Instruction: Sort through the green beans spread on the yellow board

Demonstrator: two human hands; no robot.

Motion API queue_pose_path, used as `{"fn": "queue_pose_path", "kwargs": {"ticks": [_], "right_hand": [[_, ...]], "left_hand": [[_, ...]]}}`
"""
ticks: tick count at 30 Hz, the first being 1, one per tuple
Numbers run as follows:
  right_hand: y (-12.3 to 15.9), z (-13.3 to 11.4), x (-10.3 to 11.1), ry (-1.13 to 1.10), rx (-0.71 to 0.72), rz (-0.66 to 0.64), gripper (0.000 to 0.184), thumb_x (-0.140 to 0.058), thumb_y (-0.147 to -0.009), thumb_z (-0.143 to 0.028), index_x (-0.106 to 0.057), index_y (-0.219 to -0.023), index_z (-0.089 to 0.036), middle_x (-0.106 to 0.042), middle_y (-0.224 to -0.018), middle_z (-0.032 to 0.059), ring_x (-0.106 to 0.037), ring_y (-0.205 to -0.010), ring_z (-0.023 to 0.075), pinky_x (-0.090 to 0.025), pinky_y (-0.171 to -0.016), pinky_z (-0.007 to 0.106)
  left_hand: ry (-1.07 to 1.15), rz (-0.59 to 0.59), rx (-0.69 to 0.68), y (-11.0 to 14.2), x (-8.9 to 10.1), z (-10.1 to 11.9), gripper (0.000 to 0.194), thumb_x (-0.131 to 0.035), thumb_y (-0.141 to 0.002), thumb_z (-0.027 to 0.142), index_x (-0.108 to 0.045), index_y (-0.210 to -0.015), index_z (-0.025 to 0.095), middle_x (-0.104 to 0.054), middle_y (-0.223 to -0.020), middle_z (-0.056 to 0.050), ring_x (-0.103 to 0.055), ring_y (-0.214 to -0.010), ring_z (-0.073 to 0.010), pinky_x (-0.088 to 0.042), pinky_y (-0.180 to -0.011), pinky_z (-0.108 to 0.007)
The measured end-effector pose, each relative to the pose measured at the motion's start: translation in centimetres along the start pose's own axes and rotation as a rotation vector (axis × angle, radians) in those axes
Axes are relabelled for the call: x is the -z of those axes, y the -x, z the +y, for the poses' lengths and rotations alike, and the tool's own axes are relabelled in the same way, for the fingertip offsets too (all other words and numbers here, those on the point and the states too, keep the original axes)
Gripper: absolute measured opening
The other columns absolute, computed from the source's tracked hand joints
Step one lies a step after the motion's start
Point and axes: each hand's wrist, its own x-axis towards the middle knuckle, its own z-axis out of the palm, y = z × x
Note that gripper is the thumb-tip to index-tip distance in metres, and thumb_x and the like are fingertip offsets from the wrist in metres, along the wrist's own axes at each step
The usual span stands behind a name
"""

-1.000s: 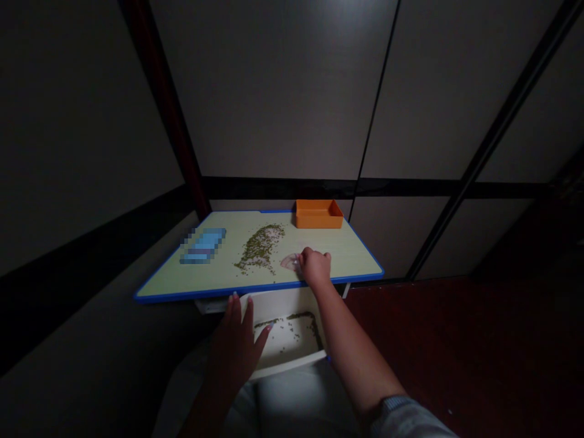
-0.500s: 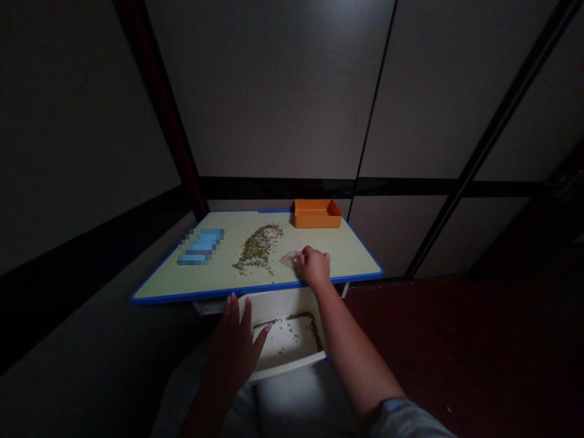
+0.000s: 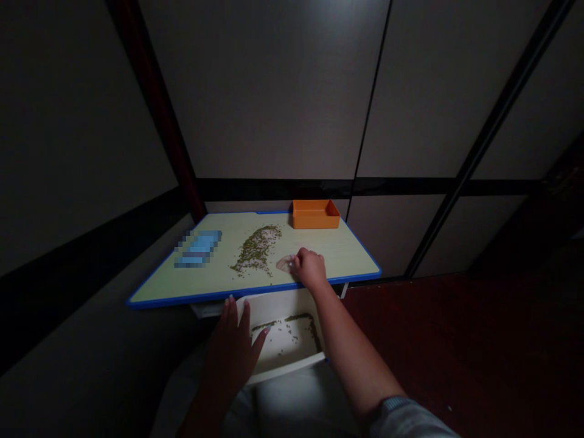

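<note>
Right hand [image 3: 311, 266]: closed around a thin, see-through piece [image 3: 283, 263] above the near side of a pale tabletop [image 3: 335, 252] edged in blue.
Left hand [image 3: 233, 344]: fingers spread, at the left side of a white bin [image 3: 289, 366] below the table's near edge.
Green grains [image 3: 255, 248]: scattered mid-table in a long patch, with more inside the bin, mostly along its edges.
Orange box [image 3: 316, 221]: open-topped, at the far edge.
Blue item [image 3: 199, 248]: pixelated, at the table's left.
Backdrop: dark panelled wall [image 3: 274, 97], deep-red floor [image 3: 438, 347].
</note>
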Motion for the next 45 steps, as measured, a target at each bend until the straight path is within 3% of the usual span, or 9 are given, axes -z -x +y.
{"fn": "queue_pose_path", "kwargs": {"ticks": [19, 26, 32, 39, 45], "right_hand": [[0.2, 0.2, 0.2, 0.009, 0.078, 0.117, 0.019, -0.05, -0.093, -0.031, -0.064, -0.09, -0.019, -0.069, -0.094, 0.0072, -0.057, -0.096, 0.02, -0.034, -0.077, 0.027], [1.1, -0.5, 0.1, -0.089, 0.212, -0.031, 0.019, -0.052, -0.093, -0.034, -0.068, -0.095, -0.024, -0.073, -0.092, 0.0019, -0.064, -0.083, 0.0138, -0.037, -0.067, 0.021], [1.6, -0.8, 0.6, -0.036, 0.312, -0.09, 0.024, -0.052, -0.092, -0.039, -0.072, -0.103, -0.031, -0.074, -0.1, -0.0006, -0.067, -0.091, 0.0147, -0.039, -0.07, 0.02], [1.6, -1.1, 1.0, 0.163, 0.232, -0.093, 0.031, -0.046, -0.094, -0.043, -0.074, -0.098, -0.03, -0.075, -0.094, 0.006, -0.067, -0.084, 0.0186, -0.04, -0.066, 0.025], [1.0, -0.3, 0.5, 0.156, 0.13, -0.053, 0.03, -0.047, -0.094, -0.044, -0.072, -0.101, -0.031, -0.074, -0.095, 0.006, -0.067, -0.085, 0.0186, -0.04, -0.066, 0.025]], "left_hand": [[-0.075, 0.019, -0.009, 0.1, -0.2, 0.0, 0.068, -0.046, -0.085, 0.054, -0.048, -0.131, 0.003, -0.039, -0.144, -0.031, -0.032, -0.139, -0.0389, -0.042, -0.104, -0.05], [-0.07, 0.019, 0.013, 0.2, -0.3, -0.1, 0.067, -0.047, -0.084, 0.053, -0.048, -0.131, 0.006, -0.041, -0.145, -0.028, -0.035, -0.138, -0.0366, -0.043, -0.104, -0.049], [-0.095, 0.002, 0.009, 0.1, 0.0, 0.2, 0.067, -0.048, -0.083, 0.052, -0.05, -0.13, 0.003, -0.042, -0.143, -0.031, -0.037, -0.137, -0.0385, -0.043, -0.104, -0.048], [-0.095, 0.01, 0.005, 0.2, -0.2, 0.1, 0.068, -0.048, -0.083, 0.054, -0.05, -0.13, 0.004, -0.041, -0.144, -0.03, -0.033, -0.139, -0.0379, -0.042, -0.105, -0.048], [-0.09, -0.003, 0.005, 0.0, 0.2, 0.3, 0.067, -0.048, -0.084, 0.052, -0.049, -0.13, 0.003, -0.04, -0.144, -0.03, -0.033, -0.139, -0.0378, -0.042, -0.106, -0.048]]}}
